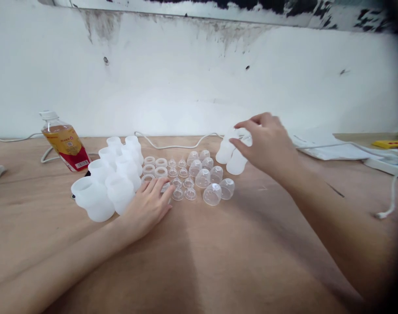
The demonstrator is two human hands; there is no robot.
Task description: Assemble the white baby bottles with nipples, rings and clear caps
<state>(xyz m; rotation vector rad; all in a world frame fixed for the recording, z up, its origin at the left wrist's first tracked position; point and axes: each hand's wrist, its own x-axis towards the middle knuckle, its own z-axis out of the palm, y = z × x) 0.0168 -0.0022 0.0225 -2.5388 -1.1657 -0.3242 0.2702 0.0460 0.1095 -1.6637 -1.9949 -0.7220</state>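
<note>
While the left hand (149, 203) half-curled over the rings (161, 165), two upright bottles (236, 164) sat at 8 o'clock from the nearer, C-shaped right hand (267, 140), both grips unclear tbh.

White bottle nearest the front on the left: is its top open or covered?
Open: the white bottle shows its bare round mouth, with no cap or ring over it.

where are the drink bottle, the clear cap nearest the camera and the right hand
Drink bottle (67, 142): head view, on its yellow and red label.
Clear cap nearest the camera (212, 195): head view, on its domed side.
Right hand (268, 145): head view, on the back of the hand.
</note>
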